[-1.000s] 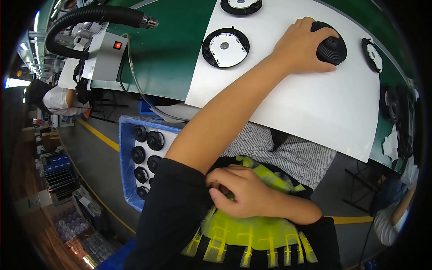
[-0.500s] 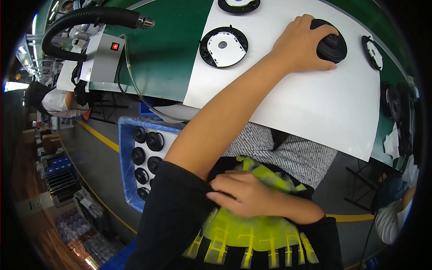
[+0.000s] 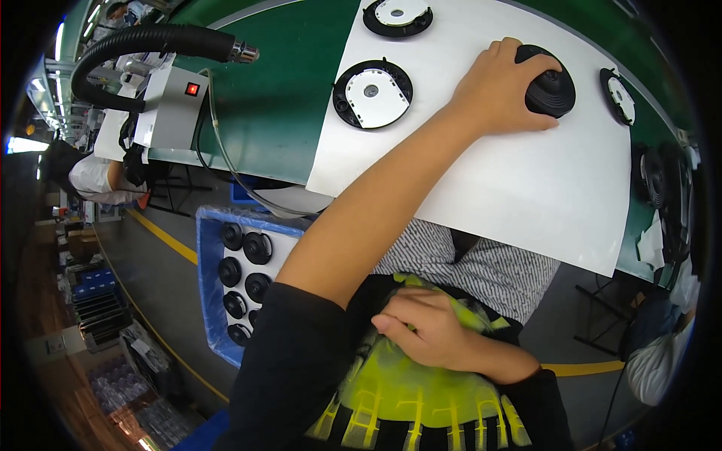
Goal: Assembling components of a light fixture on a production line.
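Observation:
My left hand [image 3: 502, 89] reaches across the white sheet [image 3: 519, 188] on the bench. Its fingers and thumb are wrapped round the rim of a black domed disc [image 3: 550, 86] with ringed ridges. To its left lie a black disc with a white inner plate [image 3: 372, 93] and, farther back, a similar disc [image 3: 397, 13]. Another white-centred disc [image 3: 618, 96] is on the right. My right hand [image 3: 425, 325] is held in front of my shirt, below my left forearm. Its fingers are curled in and the thumb points left; no object shows in it.
A grey box [image 3: 169, 109] with a red switch and a black flexible neck [image 3: 158, 34] stands on the green bench at left. Below it, a blue bin [image 3: 207, 301] holds several black round parts. More black parts [image 3: 656, 177] sit at the right edge. Other people are at both sides.
My right hand has moved right, away from my left sleeve, and its fingers have curled in. My left hand stays on the domed disc. The view has shifted slightly.

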The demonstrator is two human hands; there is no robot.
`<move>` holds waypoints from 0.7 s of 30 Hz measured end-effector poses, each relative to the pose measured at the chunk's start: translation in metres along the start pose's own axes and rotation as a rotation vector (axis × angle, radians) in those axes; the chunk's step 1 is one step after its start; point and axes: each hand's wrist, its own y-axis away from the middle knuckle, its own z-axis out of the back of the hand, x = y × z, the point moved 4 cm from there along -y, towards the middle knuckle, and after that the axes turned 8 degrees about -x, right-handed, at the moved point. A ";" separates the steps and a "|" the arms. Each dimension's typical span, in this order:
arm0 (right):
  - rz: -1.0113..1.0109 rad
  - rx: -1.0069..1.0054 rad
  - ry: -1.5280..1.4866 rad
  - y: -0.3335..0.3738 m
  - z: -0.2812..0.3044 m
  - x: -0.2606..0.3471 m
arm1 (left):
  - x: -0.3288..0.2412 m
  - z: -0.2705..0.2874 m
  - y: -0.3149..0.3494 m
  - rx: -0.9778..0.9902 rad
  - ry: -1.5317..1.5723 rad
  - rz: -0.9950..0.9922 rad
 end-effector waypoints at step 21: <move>1.009 0.102 -0.095 -0.007 -0.111 0.115 | -0.004 0.011 -0.005 0.034 0.080 0.039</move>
